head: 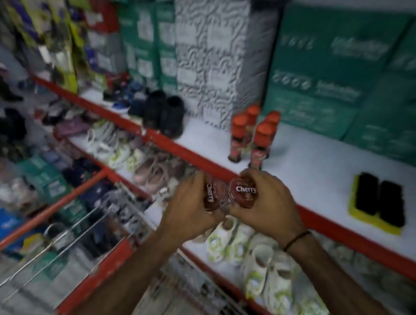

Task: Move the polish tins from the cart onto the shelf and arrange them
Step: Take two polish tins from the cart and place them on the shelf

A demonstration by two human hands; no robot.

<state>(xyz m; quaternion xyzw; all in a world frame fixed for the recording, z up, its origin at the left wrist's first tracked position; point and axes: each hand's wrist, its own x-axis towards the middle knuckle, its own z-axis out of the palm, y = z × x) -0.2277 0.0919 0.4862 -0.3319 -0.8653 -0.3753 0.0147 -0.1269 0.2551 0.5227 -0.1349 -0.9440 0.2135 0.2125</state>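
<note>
Two polish tins, centre frame, below the shelf [321, 157] edge: left tin [212, 195] clasped in left hand [192, 206], right tin [245, 193] in right hand [265, 200], rims apparently touching. Risk: loose fingertip grip; a tin drops toward the cart [220, 308].

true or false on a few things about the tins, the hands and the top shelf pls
1. Each hand holds a polish tin. True: the left hand grips the left tin, the right hand the right tin.
2. Both tins already lie on the shelf. False: they are held in front of the shelf's red edge.
3. Four orange-capped bottles stand on the shelf. True.
4. The brushes lie left of the bottles. False: they lie to the right.
5. The right wrist is bare. False: it wears a dark band.
</note>
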